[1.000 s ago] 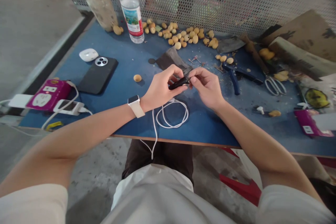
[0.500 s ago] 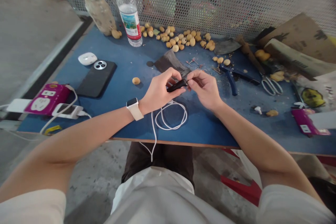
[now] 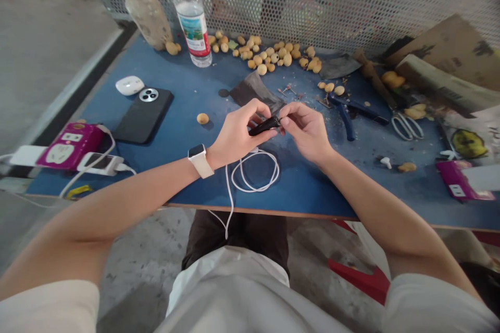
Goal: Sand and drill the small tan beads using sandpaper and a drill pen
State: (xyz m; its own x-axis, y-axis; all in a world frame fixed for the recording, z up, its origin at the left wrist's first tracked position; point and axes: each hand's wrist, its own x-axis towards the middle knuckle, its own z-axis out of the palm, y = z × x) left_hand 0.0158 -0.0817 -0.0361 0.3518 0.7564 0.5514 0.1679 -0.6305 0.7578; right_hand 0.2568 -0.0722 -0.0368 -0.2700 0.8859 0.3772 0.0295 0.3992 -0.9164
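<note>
Barely shifted from a moment ago, the left hand [image 3: 238, 132] clenches its fingers on a light, stiff-looking slim black piece [image 3: 263, 126], best held along its length, while the right hand [image 3: 307, 131] pinches its tip.

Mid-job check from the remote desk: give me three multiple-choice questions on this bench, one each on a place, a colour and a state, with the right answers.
1. Which wrist wears the white-strapped smartwatch?
A. Left
B. Right
C. Neither
2. What colour are the pliers' handles?
A. Red
B. Blue
C. Yellow
3. What state is the small black object in?
A. Lying on the table
B. Held in one hand
C. Pinched between both hands

1: A, the strap circles the left forearm.
2: B, both grips show blue.
3: C, the left hand and right hand both grip it.
</note>
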